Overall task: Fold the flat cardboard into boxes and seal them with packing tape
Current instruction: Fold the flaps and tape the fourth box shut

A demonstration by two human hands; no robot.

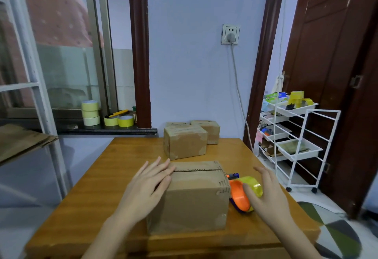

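Resting flat with fingers straight on the box (192,197) mid-bench, left hand (150,181) steadies light, stiff, crushable cardboard; right hand (266,195), fingers apart, touches tape dispenser (242,194), best gripped at its handle.

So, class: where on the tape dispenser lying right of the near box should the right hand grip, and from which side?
Grip the orange handle of the tape dispenser from the right: the near box blocks its left, the yellow tape roll sits at its far right, and the right hand is already open there.
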